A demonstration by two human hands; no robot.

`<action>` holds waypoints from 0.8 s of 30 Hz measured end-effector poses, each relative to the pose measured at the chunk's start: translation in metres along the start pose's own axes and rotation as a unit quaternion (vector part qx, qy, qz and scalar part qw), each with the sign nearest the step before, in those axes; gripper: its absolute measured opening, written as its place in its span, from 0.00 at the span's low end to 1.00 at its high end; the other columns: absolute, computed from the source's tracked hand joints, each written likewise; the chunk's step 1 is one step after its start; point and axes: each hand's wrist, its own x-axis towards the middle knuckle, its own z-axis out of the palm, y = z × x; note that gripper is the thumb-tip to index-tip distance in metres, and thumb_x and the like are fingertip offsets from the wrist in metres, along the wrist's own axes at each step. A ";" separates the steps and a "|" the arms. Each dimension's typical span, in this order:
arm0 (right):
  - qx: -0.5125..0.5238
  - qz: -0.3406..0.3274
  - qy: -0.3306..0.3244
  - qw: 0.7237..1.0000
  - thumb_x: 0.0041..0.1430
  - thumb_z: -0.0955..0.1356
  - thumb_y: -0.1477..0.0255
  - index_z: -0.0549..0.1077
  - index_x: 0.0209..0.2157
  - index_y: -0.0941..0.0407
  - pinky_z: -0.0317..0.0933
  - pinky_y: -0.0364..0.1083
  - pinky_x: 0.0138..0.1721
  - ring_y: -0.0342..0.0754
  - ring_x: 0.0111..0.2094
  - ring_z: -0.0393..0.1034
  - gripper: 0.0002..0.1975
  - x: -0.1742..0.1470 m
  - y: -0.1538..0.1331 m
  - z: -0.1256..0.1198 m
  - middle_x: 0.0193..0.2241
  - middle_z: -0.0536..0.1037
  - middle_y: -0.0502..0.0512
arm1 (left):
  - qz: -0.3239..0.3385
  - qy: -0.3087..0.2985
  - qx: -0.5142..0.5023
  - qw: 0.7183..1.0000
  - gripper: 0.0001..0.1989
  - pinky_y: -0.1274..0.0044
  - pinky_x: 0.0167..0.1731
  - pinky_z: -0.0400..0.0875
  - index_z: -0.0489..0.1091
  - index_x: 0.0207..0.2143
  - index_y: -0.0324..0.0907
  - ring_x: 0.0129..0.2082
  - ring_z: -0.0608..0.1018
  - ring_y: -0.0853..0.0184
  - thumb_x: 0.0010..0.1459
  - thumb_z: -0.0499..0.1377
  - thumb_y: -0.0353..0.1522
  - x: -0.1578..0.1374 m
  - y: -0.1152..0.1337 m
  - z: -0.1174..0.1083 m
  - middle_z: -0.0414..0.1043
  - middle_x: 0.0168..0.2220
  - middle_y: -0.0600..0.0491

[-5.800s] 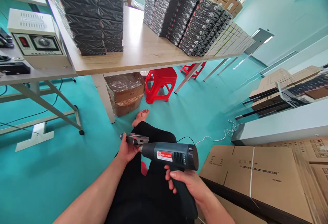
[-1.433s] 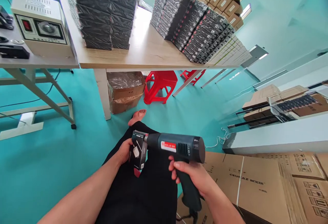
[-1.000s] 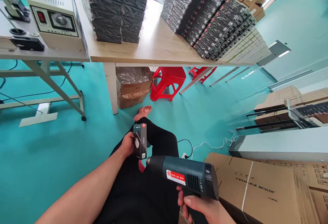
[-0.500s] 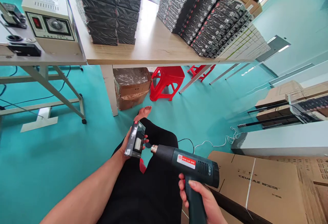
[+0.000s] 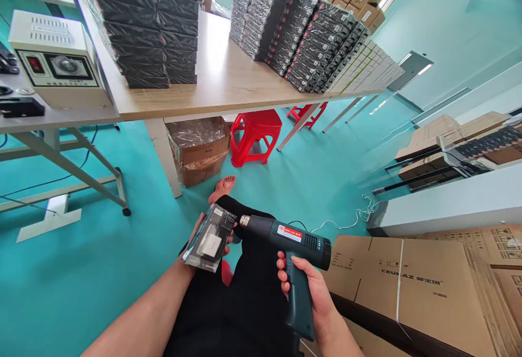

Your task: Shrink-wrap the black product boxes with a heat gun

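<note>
1. Left grip pinches a tilted box, lower centre of the frame
2. Right grip clasps a heat gun, its nozzle just beside the box's right corner
3. Bench bearing black stacks, top of the frame

A worker in front of me holds both hands out over black-clad legs, one bare foot showing beyond. The left forearm, bare, reaches forward and inward; the left hand is cupped in a hold from below, palm hidden, fingertips curling up on its inner side. The right hand, just beside it and level-wristed by no clear measure, makes a firm fist-like grip, thumb laid across, fingers wrapped round, the bare right forearm angled up behind.
</note>
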 end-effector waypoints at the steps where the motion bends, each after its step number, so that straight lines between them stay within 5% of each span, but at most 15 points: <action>1: -0.001 0.001 -0.004 1.000 0.54 0.69 0.72 0.74 0.43 0.64 0.67 0.39 0.24 0.41 0.26 0.70 0.15 0.000 0.000 0.002 0.30 0.76 0.54 | -0.003 -0.001 -0.006 1.000 0.40 0.65 0.35 0.71 0.67 0.51 0.34 0.38 0.76 0.53 0.55 0.43 0.59 0.000 -0.001 0.000 0.74 0.42 0.37; 15: -0.116 -0.044 -0.039 0.991 0.55 0.68 0.68 0.75 0.42 0.63 0.65 0.39 0.25 0.42 0.27 0.71 0.15 0.014 -0.006 0.040 0.30 0.77 0.54 | -0.066 0.084 -0.023 0.994 0.32 0.64 0.33 0.74 0.72 0.45 0.33 0.33 0.80 0.49 0.57 0.52 0.53 -0.006 0.000 0.013 0.77 0.34 0.37; 18: -0.245 -0.038 -0.083 0.965 0.53 0.69 0.68 0.75 0.41 0.62 0.64 0.41 0.24 0.43 0.25 0.71 0.15 0.003 -0.007 0.051 0.29 0.77 0.55 | -0.038 0.121 -0.034 0.991 0.26 0.65 0.33 0.74 0.74 0.40 0.35 0.31 0.80 0.51 0.57 0.55 0.50 -0.003 -0.002 0.018 0.78 0.30 0.41; 22: -0.406 0.036 -0.174 0.896 0.49 0.71 0.70 0.76 0.39 0.62 0.63 0.43 0.24 0.45 0.24 0.72 0.15 -0.014 -0.013 0.060 0.29 0.78 0.56 | 0.038 0.154 -0.051 0.986 0.18 0.66 0.37 0.75 0.74 0.39 0.37 0.34 0.81 0.53 0.57 0.57 0.43 0.002 -0.004 0.019 0.79 0.31 0.45; 24: -0.432 0.003 -0.157 0.888 0.49 0.72 0.69 0.76 0.39 0.62 0.63 0.43 0.25 0.45 0.25 0.72 0.15 -0.014 -0.015 0.065 0.29 0.78 0.56 | 0.039 0.150 -0.053 0.987 0.18 0.64 0.39 0.75 0.74 0.40 0.38 0.37 0.81 0.52 0.57 0.57 0.43 0.002 -0.004 0.020 0.79 0.32 0.45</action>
